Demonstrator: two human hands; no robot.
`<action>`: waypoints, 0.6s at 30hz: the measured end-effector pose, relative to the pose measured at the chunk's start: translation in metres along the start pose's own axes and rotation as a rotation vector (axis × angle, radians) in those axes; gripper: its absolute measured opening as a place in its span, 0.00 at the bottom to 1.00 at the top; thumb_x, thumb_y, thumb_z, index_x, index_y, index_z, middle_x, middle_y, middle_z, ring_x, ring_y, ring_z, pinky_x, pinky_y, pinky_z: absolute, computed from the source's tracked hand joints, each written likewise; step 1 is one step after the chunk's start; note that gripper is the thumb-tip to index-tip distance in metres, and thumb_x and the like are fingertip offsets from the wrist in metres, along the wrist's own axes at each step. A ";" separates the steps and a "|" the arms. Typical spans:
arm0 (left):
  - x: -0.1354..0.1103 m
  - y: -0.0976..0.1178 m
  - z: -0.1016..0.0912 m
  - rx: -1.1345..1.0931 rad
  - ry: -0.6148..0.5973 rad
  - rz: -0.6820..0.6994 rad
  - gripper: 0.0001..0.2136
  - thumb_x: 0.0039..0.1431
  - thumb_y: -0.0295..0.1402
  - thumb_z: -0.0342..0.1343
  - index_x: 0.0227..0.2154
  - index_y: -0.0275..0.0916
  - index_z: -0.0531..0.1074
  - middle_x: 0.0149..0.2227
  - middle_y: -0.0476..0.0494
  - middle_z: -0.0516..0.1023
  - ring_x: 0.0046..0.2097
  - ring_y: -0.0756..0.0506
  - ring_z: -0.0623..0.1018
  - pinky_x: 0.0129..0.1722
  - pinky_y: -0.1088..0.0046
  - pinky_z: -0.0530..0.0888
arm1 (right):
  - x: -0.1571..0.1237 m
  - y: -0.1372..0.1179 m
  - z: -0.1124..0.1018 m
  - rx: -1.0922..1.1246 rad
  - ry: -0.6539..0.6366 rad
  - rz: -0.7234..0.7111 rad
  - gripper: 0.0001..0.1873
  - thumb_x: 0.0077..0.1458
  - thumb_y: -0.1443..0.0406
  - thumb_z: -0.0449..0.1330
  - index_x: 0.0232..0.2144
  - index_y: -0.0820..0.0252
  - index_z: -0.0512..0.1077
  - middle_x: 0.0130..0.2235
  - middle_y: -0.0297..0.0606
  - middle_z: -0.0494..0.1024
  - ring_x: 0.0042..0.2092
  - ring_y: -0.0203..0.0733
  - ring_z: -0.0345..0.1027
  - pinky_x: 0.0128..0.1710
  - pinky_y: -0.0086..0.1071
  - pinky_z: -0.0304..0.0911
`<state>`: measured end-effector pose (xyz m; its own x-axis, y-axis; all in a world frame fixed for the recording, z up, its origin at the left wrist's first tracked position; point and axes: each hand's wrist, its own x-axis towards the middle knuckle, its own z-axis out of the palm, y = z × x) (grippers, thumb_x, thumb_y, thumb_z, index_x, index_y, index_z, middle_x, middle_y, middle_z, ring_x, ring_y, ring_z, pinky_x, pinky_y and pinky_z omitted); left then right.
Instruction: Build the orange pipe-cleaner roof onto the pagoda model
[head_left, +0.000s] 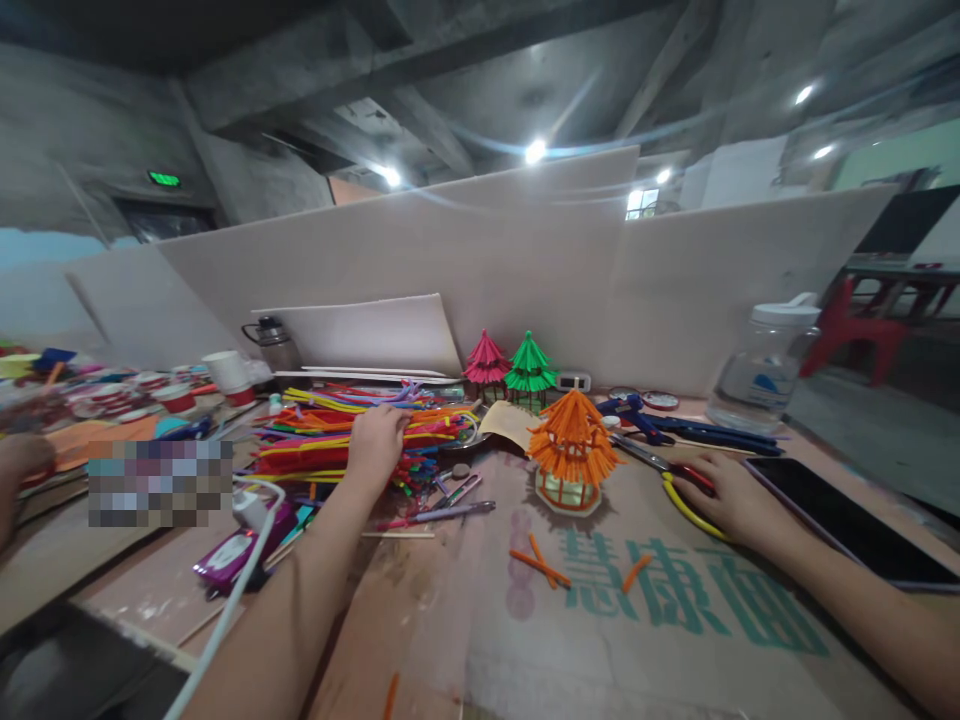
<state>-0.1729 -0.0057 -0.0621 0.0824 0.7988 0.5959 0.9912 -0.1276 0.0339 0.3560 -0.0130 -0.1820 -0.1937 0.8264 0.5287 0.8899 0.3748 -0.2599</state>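
My left hand (377, 440) rests on a pile of colourful pipe cleaners (300, 458), its fingers curled down among them; the fingertips are partly hidden. To the right, my right hand (716, 495) is closed over the red and yellow handles of scissors (684, 480), whose blades point toward a small pagoda (574, 445). This model has a roof of orange pipe cleaners and stands upright on a pale base. Short orange pipe cleaner pieces (540, 568) lie in front of it. Behind stand a pink pagoda (486, 360) and a green pagoda (530, 362).
A phone (855, 520) lies beside my right arm, with a water jug (761, 365) beyond. A glue gun (636, 415) is behind the scissors. A white cable (244, 590) passes a purple device (240, 550). Another person's hand (22, 470) is at far left.
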 end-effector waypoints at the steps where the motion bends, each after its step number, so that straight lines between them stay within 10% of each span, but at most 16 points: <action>1: 0.001 0.001 0.000 -0.002 0.019 -0.013 0.12 0.63 0.31 0.49 0.38 0.37 0.78 0.40 0.34 0.80 0.44 0.36 0.77 0.45 0.60 0.69 | 0.000 0.000 -0.001 -0.005 -0.034 -0.006 0.19 0.59 0.54 0.57 0.44 0.56 0.79 0.44 0.46 0.80 0.44 0.52 0.75 0.48 0.45 0.69; 7: 0.006 0.031 -0.025 -0.070 0.183 -0.020 0.13 0.67 0.32 0.43 0.43 0.35 0.73 0.41 0.34 0.79 0.45 0.36 0.77 0.50 0.58 0.68 | 0.001 -0.010 -0.005 0.030 -0.052 0.015 0.18 0.58 0.55 0.56 0.41 0.58 0.79 0.42 0.48 0.79 0.42 0.54 0.74 0.46 0.47 0.69; 12: 0.010 0.113 -0.075 -0.405 0.321 0.172 0.12 0.68 0.35 0.45 0.43 0.39 0.73 0.40 0.41 0.79 0.44 0.42 0.77 0.50 0.66 0.69 | 0.010 -0.029 -0.026 0.089 0.098 0.133 0.19 0.60 0.53 0.53 0.37 0.58 0.79 0.40 0.48 0.78 0.42 0.54 0.74 0.45 0.46 0.69; 18: 0.009 0.219 -0.097 -1.259 -0.206 0.059 0.12 0.62 0.41 0.52 0.41 0.39 0.72 0.30 0.48 0.75 0.27 0.50 0.72 0.28 0.75 0.70 | 0.040 -0.118 -0.114 0.659 0.206 0.166 0.20 0.62 0.51 0.56 0.44 0.56 0.79 0.35 0.40 0.80 0.37 0.45 0.73 0.41 0.39 0.69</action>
<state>0.0349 -0.0831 0.0284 0.2489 0.8344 0.4917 0.2128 -0.5424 0.8127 0.2902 -0.0716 -0.0382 0.0623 0.8229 0.5648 0.4531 0.4809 -0.7506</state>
